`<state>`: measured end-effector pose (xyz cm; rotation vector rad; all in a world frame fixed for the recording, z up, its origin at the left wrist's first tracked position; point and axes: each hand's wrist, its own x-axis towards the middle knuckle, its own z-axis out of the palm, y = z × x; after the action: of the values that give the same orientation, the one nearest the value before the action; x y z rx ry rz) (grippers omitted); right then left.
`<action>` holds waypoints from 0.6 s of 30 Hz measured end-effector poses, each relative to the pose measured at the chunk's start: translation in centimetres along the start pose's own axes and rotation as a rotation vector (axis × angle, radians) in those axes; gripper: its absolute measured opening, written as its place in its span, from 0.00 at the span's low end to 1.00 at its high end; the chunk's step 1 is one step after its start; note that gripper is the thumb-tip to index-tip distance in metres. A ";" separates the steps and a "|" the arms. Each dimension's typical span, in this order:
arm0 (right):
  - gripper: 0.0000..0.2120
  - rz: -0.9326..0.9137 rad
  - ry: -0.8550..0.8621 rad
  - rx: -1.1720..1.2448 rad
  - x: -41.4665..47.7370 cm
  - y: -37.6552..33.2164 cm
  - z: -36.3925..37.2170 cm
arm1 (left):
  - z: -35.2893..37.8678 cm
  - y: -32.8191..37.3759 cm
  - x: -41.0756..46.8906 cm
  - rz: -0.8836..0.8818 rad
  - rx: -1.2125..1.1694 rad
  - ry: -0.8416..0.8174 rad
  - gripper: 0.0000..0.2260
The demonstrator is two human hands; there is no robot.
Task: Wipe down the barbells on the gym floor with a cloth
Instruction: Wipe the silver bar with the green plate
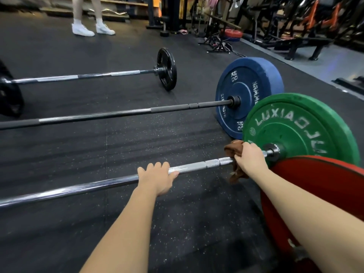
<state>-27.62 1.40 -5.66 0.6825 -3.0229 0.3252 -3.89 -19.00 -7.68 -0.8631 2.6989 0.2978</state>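
A chrome barbell (197,168) with a green plate (295,123) lies nearest me on the black rubber floor. My left hand (157,177) grips its shaft near the middle. My right hand (250,158) holds a brown cloth (234,149) wrapped round the shaft close to the collar and green plate. Behind it lie a dark barbell (118,115) with a blue plate (248,91) and a third barbell (78,77) with a small black plate (166,68).
A red plate (319,194) stands at the right, under my right forearm. A person's legs in white shoes (92,29) stand at the far left. Benches and racks (295,36) line the back right. Another black plate (9,95) sits at the left edge.
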 end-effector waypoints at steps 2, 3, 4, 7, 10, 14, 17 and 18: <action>0.17 0.025 -0.002 -0.024 -0.3 -0.7 -0.2 | 0.0 0.0 0.0 -0.003 0.000 -0.001 0.25; 0.17 0.034 -0.005 -0.030 -0.5 -1.2 -0.3 | -0.1 0.0 0.0 -0.004 -0.002 -0.002 0.25; 0.17 0.039 -0.009 -0.022 -0.9 -1.6 -0.5 | -0.1 0.0 0.0 -0.006 -0.004 -0.004 0.25; 0.17 -0.001 -0.032 0.039 -2.5 -3.8 -0.5 | -0.4 -0.1 0.1 -0.011 -0.011 -0.011 0.25; 0.16 -0.122 -0.099 0.094 -4.4 -6.4 0.0 | -0.6 -0.1 0.2 -0.010 -0.027 -0.013 0.25; 0.15 -0.214 -0.158 0.097 -4.3 -6.5 -0.3 | -0.6 -0.2 0.1 -0.006 -0.033 -0.011 0.24; 0.17 -0.232 -0.142 0.045 -3.2 -4.8 -0.2 | -0.3 -0.1 -0.1 0.002 -0.036 -0.006 0.24; 0.17 -0.215 -0.125 0.028 -2.7 -4.0 -0.2 | -0.2 -0.1 -0.1 0.005 -0.034 -0.006 0.24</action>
<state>-23.45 -0.93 -4.91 1.0563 -3.0244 0.3295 -3.78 -19.08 -7.45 -0.8640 2.6977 0.3482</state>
